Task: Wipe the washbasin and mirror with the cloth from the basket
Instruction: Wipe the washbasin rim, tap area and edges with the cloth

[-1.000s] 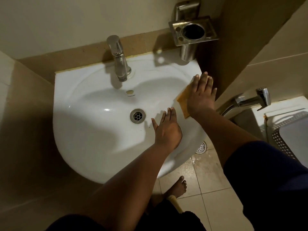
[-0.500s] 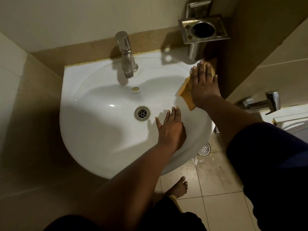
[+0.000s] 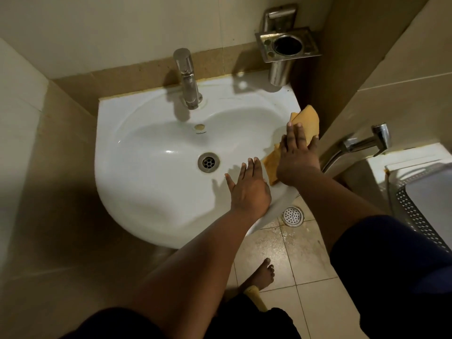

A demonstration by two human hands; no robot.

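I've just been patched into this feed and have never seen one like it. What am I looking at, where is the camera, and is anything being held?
There is no machine: these are a person's bare arms, filmed by one camera on their head looking down. The white washbasin has a tap at the back and a drain in the bowl. The right hand presses an orange cloth flat on the basin's right rim. The left hand rests open on the near rim, holding nothing. A steel holder hangs on the wall.

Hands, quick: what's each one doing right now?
Left hand: open, flat on the basin rim, holding nothing.
Right hand: open, fingers straight, pressing the cloth on the basin's right rim.
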